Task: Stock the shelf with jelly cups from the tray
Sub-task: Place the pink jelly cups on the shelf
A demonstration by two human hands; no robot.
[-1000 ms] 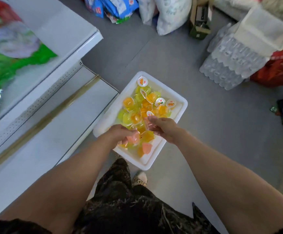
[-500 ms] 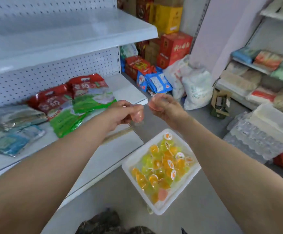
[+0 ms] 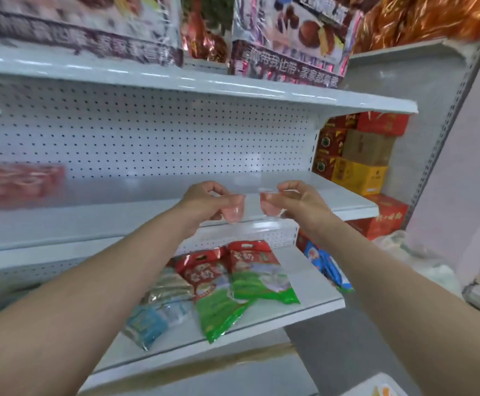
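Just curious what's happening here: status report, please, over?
Left hand pinches a pink jelly cup, right hand a second cup. Both held before the middle shelf, not yet set down. Red packets far left, out of the way.

- Snack bags (image 3: 287, 38) with purple bands and cake pictures stand in a row along the top, blurred.
- Orange foil bags (image 3: 422, 15) sit just right of them.
- Red packs (image 3: 15, 181) at far left, too blurred to read.
- Red-and-green packets (image 3: 233, 284) lie flat and overlapping, low in the middle.
- A silvery packet (image 3: 170, 287) and a blue packet (image 3: 147, 324) lie to their left, touching.
- Red, brown and yellow cartons (image 3: 361, 155) are stacked at far right.
- Blue bags (image 3: 327, 267) lean below the cartons, beside a white sack (image 3: 399, 252).
- A pink wall (image 3: 462, 167) on the right.
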